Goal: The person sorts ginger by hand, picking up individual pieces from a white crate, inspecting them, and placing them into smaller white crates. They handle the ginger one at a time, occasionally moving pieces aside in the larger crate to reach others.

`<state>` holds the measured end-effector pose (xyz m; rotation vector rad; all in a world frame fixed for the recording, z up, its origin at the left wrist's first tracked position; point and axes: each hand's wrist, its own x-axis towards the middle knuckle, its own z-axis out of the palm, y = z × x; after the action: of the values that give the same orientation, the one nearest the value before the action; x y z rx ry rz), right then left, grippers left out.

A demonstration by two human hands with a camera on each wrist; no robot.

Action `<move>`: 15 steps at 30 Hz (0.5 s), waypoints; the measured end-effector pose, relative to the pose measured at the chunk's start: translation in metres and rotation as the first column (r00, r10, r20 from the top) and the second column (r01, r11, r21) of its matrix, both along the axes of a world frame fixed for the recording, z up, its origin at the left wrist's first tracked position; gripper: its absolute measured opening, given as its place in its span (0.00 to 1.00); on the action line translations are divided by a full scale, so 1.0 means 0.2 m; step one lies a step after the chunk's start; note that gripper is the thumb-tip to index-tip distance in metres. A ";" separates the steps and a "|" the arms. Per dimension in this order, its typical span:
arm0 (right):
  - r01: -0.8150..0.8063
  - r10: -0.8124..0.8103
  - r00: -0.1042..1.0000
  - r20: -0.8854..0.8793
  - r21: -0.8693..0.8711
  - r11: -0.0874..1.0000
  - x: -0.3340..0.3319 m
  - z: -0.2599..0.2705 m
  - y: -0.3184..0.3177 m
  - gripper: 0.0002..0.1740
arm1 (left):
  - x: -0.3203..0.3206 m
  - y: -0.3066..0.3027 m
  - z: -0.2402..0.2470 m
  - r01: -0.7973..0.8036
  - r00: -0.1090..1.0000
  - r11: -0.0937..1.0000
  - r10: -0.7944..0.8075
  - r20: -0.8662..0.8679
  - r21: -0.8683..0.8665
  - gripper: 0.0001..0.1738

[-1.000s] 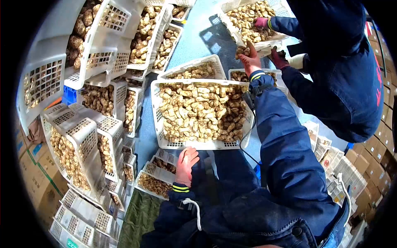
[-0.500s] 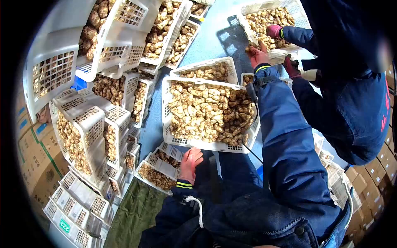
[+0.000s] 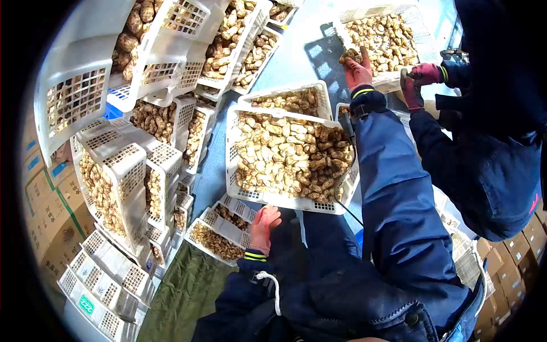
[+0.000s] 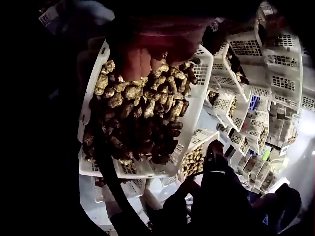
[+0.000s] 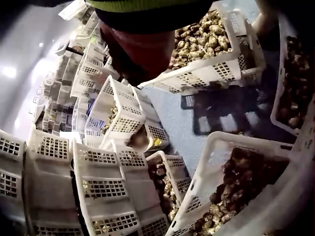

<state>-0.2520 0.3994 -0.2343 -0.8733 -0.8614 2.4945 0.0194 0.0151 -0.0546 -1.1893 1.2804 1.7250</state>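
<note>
My right hand (image 3: 359, 73), in a pink glove, reaches out to the near left edge of the far white crate (image 3: 426, 50) and holds a knobbly tan-brown tuber-like piece (image 3: 349, 56) in its fingers. Similar pieces (image 3: 382, 40) lie in that crate. My left hand (image 3: 263, 229), also gloved, hangs with relaxed fingers at the front rim of the nearer crate (image 3: 273, 199), holding nothing. This crate is filled with pale pieces (image 3: 273, 151) on the left and darker ones at right. In the right wrist view the right hand (image 5: 145, 51) hides its own fingertips.
Another person's gloved hands (image 3: 419, 82) are beside the far crate, to the right of my arm. Stacked white crates (image 3: 114, 188) of such pieces line the left side. Cardboard boxes (image 3: 57, 228) stand at left. A green sheet (image 3: 182, 290) lies on the floor.
The other person's hand has drawn back out of the far crate to its near side. My right hand, still holding the piece, has moved forward along that crate's edge. My left hand stays put.
</note>
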 end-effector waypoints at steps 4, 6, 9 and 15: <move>-0.051 0.052 0.995 -0.084 0.007 0.999 -0.01 -0.01 0.00 0.39 | 0.03 -0.03 -0.04 -0.041 0.998 0.998 0.038 0.042 0.057 0.19; -0.059 0.050 0.985 -0.162 -0.055 0.997 -0.02 0.02 -0.01 0.38 | 0.04 -0.04 -0.04 -0.021 0.999 0.994 0.025 -0.041 0.109 0.19; -0.103 0.095 0.980 -0.172 -0.041 0.994 0.00 0.13 -0.02 0.38 | 0.06 -0.05 -0.04 0.135 0.978 0.987 -0.119 -0.173 0.086 0.21; -0.159 0.151 0.968 -0.202 -0.026 0.987 -0.01 0.30 -0.07 0.38 | 0.05 -0.05 -0.06 0.144 0.973 0.985 -0.125 -0.194 0.091 0.20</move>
<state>-0.2545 0.3858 -0.1737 -0.5735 -0.8402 2.6879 0.0298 0.0046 -0.0656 -0.8765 1.3306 1.8128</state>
